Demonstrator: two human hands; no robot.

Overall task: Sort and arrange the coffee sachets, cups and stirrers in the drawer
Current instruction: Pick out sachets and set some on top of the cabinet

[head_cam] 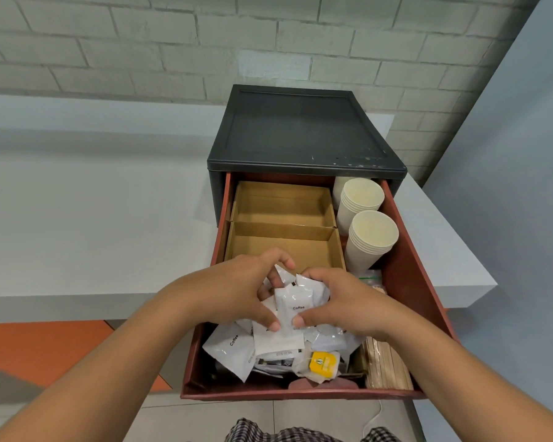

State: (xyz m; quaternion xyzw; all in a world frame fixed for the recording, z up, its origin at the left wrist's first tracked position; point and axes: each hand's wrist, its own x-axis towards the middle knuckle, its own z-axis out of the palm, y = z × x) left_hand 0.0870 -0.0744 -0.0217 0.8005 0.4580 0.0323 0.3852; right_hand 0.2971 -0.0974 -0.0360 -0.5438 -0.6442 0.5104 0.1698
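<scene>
The red drawer is pulled out of a black cabinet. My left hand and my right hand both grip a bunch of white coffee sachets above the drawer's front half. More loose coffee sachets lie below them, with a yellow tea bag. Two stacks of cream paper cups stand at the back right. Wooden stirrers lie in a bundle along the right front. Two cardboard trays sit at the back, with nothing in them.
The cabinet stands on a white counter against a grey brick wall. A small zip bag lies between the cups and the stirrers. Orange and grey floor shows at the lower left.
</scene>
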